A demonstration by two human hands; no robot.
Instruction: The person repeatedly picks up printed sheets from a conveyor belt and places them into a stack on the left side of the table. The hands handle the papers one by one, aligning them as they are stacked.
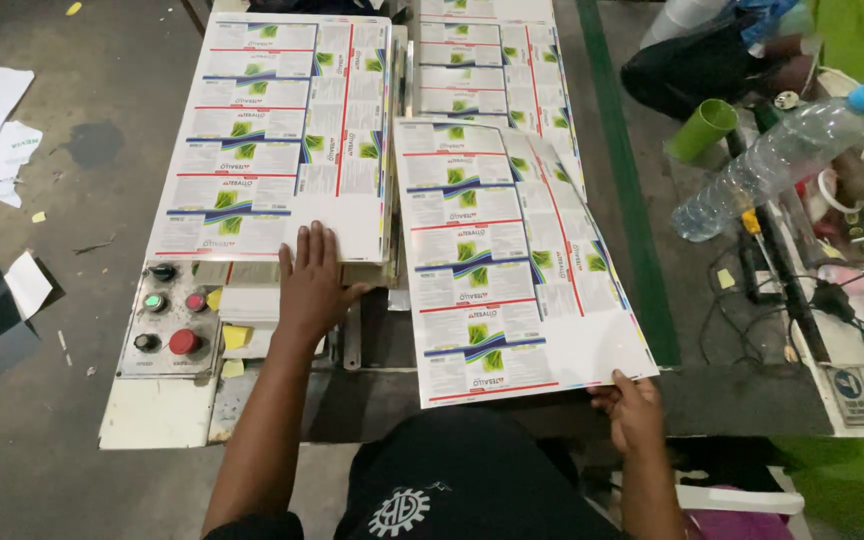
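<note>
Only the head view is given, looking down at both hands over a work table.

The left hand (310,285) is laid flat, fingers together and stretched forward, pressed on the near edge of a stack of printed sheets (272,140). The stack runs away from the fingertips, its long axis pointing straight ahead. Just left of the wrist a control panel (167,320) with red, green and black push buttons is set into the table, with yellow notes (235,337) between panel and hand.

The right hand (634,408) is closed on the near right corner of a loose printed sheet (512,260); the thumb is seen on top, the fingers are hidden beneath, so a pinch is judged. The sheet lies up and to the left of those fingers, tilted slightly, its long axis leading away from the body. Its far left corner overlaps the stack's right edge. The right hand is the nearer one to this sheet; the left is well apart from it.

Beyond the sheet a second pile (487,70) is seen. To the right of the right hand's fingers a plastic bottle (777,160), a green cup (702,130) and cables (752,310) are seen.
</note>
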